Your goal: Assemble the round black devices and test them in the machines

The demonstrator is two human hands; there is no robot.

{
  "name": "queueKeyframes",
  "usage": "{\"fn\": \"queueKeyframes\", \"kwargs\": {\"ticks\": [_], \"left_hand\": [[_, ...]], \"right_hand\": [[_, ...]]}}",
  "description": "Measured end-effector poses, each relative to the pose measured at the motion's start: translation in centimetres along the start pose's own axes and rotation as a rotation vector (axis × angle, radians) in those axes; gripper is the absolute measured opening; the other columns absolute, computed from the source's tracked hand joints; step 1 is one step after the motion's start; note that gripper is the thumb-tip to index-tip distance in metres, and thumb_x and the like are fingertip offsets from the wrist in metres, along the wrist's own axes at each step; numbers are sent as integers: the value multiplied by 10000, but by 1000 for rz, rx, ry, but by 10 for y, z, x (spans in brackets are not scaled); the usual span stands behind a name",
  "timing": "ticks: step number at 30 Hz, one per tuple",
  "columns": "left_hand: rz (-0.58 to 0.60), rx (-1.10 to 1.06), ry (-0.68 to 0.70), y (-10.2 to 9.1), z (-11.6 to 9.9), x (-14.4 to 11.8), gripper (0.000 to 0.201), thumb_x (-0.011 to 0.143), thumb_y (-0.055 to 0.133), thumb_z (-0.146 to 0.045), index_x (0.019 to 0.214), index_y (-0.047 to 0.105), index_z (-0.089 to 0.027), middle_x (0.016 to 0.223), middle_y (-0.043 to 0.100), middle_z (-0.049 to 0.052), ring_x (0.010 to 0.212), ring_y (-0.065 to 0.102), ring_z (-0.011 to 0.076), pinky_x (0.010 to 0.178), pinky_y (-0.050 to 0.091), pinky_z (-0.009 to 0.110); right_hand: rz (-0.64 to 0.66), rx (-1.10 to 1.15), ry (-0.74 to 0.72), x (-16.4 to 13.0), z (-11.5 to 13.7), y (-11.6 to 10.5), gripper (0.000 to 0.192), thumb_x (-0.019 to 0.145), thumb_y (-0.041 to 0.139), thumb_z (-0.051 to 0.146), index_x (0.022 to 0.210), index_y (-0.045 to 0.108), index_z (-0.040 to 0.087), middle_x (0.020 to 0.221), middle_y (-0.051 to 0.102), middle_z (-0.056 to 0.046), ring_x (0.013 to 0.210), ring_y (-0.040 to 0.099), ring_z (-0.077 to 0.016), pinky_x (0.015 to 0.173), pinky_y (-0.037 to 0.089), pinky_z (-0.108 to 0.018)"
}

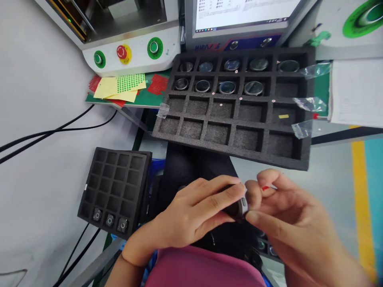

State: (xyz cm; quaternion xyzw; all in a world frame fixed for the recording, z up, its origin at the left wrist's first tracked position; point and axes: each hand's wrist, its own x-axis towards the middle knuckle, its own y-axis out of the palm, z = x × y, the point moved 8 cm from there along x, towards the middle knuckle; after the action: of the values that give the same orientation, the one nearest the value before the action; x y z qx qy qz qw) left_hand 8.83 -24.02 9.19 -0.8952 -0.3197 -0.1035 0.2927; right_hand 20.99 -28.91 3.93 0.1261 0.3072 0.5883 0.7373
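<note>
My left hand (197, 211) is closed over a small dark watch case (243, 203), its fingers lying across the top. The case has a silver-grey side with an oblong button, and most of it is hidden under those fingers. From the right, my right hand (296, 219) meets the same case, thumb and a curled finger pressed to its edge. A small red strip (265, 187) shows between the right hand's fingers, seemingly stuck to one of them. Both hands are above my lap, in front of the foam tray (230, 155).
The large foam tray holds several round watch-like discs (227, 87) in its back rows. A smaller foam tray (116, 171) at left holds 3 square dark parts (109, 220). Yellow sticker sheets (119, 89) lie beneath a machine panel with buttons (123, 54). A monitor (239, 16) stands behind.
</note>
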Motion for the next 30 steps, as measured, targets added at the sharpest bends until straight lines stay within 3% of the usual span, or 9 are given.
{"fn": "queueKeyframes", "kwargs": {"ticks": [4, 6, 8, 11, 14, 18, 23, 30], "left_hand": [[15, -21, 5, -2, 0, 1, 548, 994, 535, -218, 1518, 379, -176, 1389, 592, 152, 1214, 618, 210, 1000, 555, 335], [55, -107, -11, -1, 0, 1, 573, 979, 565, -251, 1518, 383, -185, 1388, 603, 150, 1281, 587, 208, 1066, 514, 321], [93, -229, -51, 1, 1, 2, 604, 963, 594, -283, 1524, 378, -229, 1396, 610, 130, 1320, 565, 204, 1101, 484, 310], [120, -353, -140, 6, 3, 3, 601, 978, 574, -266, 1535, 352, -302, 1437, 584, 98, 1348, 538, 226, 1128, 462, 357], [132, -383, -192, 13, -1, 3, 620, 986, 486, -161, 1561, 293, -293, 1491, 526, 102, 1359, 523, 256, 1144, 444, 420], [24, -349, -258, 13, -6, 4, 656, 932, 557, -104, 1534, 350, -259, 1455, 563, 110, 1264, 615, 228, 1060, 531, 341], [6, -101, -246, 10, -16, 8, 463, 957, 508, -104, 1417, 483, -148, 1350, 645, 140, 1202, 660, 219, 1029, 554, 311], [-13, 51, -172, 10, -21, 8, 509, 995, 428, -128, 1495, 347, -184, 1342, 657, 113, 1164, 682, 204, 943, 598, 287]], "right_hand": [[-28, 81, -18, 6, -6, -1, 460, 678, 890, 178, 1024, 625, 326, 833, 605, 50, 669, 588, -70, 604, 525, -131], [-30, 100, -51, 10, -6, 3, 592, 590, 948, 271, 1091, 641, 333, 1054, 647, 9, 849, 644, -103, 729, 558, -157], [40, 114, -63, 12, -7, 14, 612, 604, 936, 362, 1141, 641, 345, 1221, 641, -21, 1072, 645, -162, 909, 559, -240], [102, 179, -117, 10, -4, 30, 367, 761, 827, 350, 1087, 659, 337, 1084, 695, -16, 1089, 668, -199, 932, 582, -356], [-51, 233, -215, 4, 1, 32, 217, 802, 785, 242, 985, 677, 284, 909, 706, 7, 929, 716, -156, 891, 601, -316], [-196, 221, -285, -4, 3, 35, 217, 828, 759, 193, 997, 661, 288, 921, 713, 15, 881, 733, -159, 812, 626, -287], [-149, 213, -327, -8, 5, 43, 222, 900, 673, 168, 1053, 630, 324, 975, 680, 37, 933, 728, -159, 841, 633, -314], [-104, 227, -359, -5, 8, 42, 204, 881, 701, 160, 1003, 618, 301, 961, 663, 44, 902, 724, -143, 886, 630, -377]]}}
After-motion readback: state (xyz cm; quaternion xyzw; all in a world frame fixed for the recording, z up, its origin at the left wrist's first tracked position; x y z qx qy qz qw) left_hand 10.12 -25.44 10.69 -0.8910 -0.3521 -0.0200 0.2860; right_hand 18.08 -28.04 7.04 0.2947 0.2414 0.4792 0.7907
